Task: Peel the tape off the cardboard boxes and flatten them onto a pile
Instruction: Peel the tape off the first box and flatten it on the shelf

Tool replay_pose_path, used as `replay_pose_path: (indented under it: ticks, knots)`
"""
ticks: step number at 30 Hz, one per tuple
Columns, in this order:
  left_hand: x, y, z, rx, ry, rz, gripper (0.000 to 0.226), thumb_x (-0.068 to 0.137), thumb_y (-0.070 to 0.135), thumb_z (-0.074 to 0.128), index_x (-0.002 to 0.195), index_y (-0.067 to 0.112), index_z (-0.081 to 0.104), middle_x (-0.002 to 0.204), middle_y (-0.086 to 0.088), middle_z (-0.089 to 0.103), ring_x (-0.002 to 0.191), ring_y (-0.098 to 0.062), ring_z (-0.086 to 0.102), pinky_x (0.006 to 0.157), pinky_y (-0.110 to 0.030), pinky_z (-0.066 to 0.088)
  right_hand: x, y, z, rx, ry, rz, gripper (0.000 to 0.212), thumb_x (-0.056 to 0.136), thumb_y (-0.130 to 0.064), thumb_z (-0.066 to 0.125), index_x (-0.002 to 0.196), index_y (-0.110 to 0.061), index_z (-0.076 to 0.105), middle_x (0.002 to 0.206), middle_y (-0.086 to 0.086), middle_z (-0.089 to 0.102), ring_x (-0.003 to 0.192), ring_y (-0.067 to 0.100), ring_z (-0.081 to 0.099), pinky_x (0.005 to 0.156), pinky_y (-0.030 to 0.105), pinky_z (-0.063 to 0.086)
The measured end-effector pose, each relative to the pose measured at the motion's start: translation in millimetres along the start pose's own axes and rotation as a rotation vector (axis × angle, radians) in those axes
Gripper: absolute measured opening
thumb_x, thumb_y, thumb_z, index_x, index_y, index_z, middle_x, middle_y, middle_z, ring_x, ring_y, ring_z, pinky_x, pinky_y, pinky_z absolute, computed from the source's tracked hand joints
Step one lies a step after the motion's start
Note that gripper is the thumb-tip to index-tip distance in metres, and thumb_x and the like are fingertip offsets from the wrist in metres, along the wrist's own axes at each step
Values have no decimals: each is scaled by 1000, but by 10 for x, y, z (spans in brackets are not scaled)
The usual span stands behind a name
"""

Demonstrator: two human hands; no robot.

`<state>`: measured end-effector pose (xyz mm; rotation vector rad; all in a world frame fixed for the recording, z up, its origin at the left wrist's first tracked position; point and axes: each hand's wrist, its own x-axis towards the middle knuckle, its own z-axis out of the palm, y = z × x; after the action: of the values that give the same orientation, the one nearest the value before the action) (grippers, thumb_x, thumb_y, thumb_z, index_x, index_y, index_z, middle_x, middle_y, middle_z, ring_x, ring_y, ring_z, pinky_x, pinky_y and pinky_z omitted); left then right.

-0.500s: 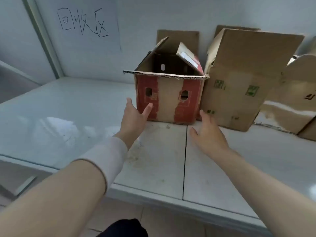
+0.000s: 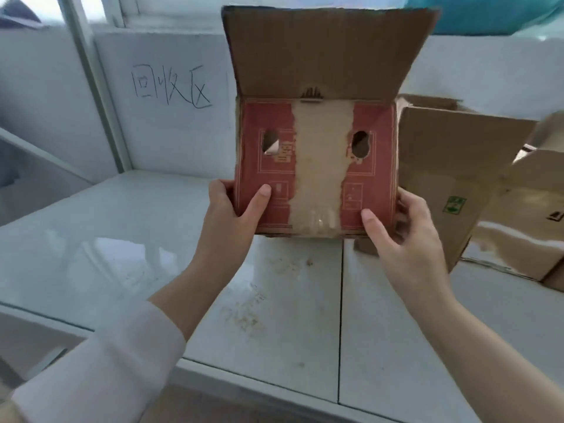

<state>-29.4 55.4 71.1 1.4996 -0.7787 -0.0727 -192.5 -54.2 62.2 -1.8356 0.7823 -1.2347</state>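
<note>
Both hands are on the red box (image 2: 317,166), right in the middle of the view, above the white table (image 2: 122,239). Whether its bottom edge touches the table is impossible to tell from here. The box is tipped so its printed face looks straight at the camera, and the top flap (image 2: 320,53) stands open, rising up and back.

The left hand (image 2: 227,215) grips the lower left edge: thumb laid flat on the red print, fingers wrapped round behind and out of sight. The right hand (image 2: 406,236) mirrors it on the lower right edge, with the thumb on the face and the fingers curled round the side wall.

Look at that face: two holes (image 2: 271,141) punched through it, one in each red panel, and between them a bare brown strip (image 2: 320,178) where the red layer is torn away. Low on the strip there's a shiny patch, possibly tape, hard to say.

Off to the right, a brown box (image 2: 457,178) with a green mark stands on the table just beside the red one, and a third box (image 2: 534,224) sits at the frame edge beyond it. Behind on the left, a handwritten sign (image 2: 171,87) hangs on the wall. A dark seam (image 2: 340,300) runs down the table, with gritty specks beside it. A white sleeve (image 2: 100,361) covers the left forearm.
</note>
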Motion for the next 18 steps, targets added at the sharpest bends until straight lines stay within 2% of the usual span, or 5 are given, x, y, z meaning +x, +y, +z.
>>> replay_pose_path:
  ticks: [8, 11, 13, 15, 18]
  knots:
    - [-193, 1128, -458, -62, -144, -128, 50, 83, 40, 63, 113, 15, 33, 97, 8, 51, 85, -1, 52, 67, -16, 41, 79, -1079, -475, 37, -89, 74, 53, 83, -43, 62, 129, -20, 49, 99, -11, 59, 91, 7, 57, 73, 19, 44]
    - [-240, 1302, -482, -25, -217, -154, 69, 82, 37, 66, 133, 20, 24, 109, 7, 48, 98, -10, 52, 86, -21, 40, 114, -1225, -587, -23, -158, 83, 50, 84, -43, 60, 127, -19, 53, 98, -10, 61, 85, 5, 57, 64, 16, 41]
    - [-209, 1376, -487, 175, -268, -61, 78, 83, 37, 65, 143, 28, 16, 130, 4, 38, 122, -14, 39, 104, -27, 29, 136, -1258, -627, -93, -211, 109, 59, 84, -44, 60, 134, -15, 47, 114, -5, 60, 91, 9, 55, 66, 17, 40]
    - [-108, 1458, -480, 458, -373, 114, 68, 87, 37, 60, 144, 33, 24, 157, -3, 7, 146, -22, 0, 116, -38, 6, 184, -1253, -680, -193, -222, 99, 66, 83, -44, 60, 140, -18, 39, 133, 1, 50, 111, 14, 50, 85, 23, 41]
    - [77, 1496, -455, 667, -576, 225, 54, 92, 43, 48, 142, 37, 30, 158, 7, -5, 143, -9, -17, 116, -37, -4, 267, -1280, -740, -504, -190, -126, 51, 81, -47, 61, 128, -31, 53, 134, 0, 49, 125, 22, 41, 102, 34, 35]
